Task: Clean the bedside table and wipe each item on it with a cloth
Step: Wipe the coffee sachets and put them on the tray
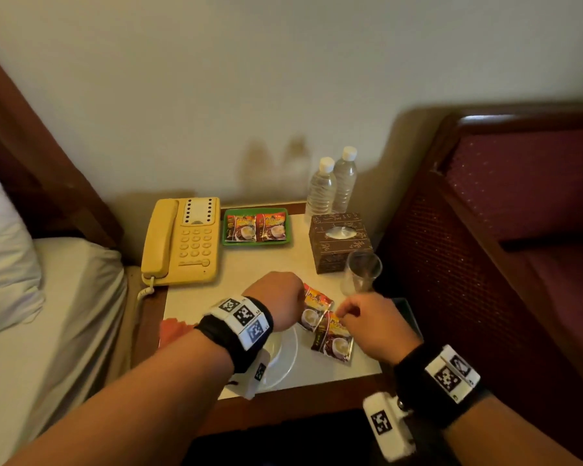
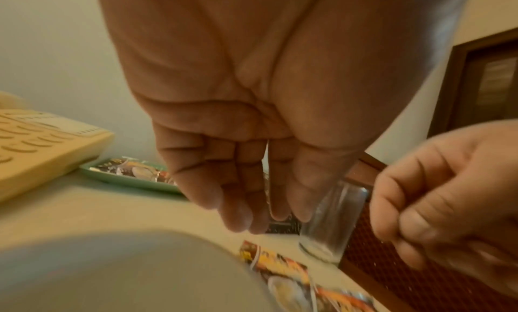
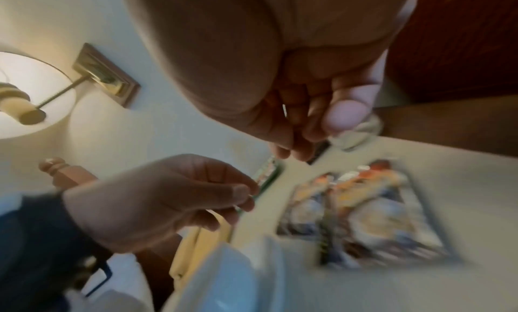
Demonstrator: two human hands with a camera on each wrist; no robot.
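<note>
hands hover low over the bedside table, knuckles up, wrists bent down. left hand hangs with fingers loosely straight, holding nothing. right hand has fingers curled toward the thumb; whether it pinches anything i cannot tell. two coffee sachets lie flat between the hands, just beside a white saucer. orange cloth lies at the table's near-left edge.

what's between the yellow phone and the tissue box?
In the head view, a green tray holding two coffee sachets sits between the phone and the tissue box, toward the wall; nearer the camera the tabletop is bare.
</note>
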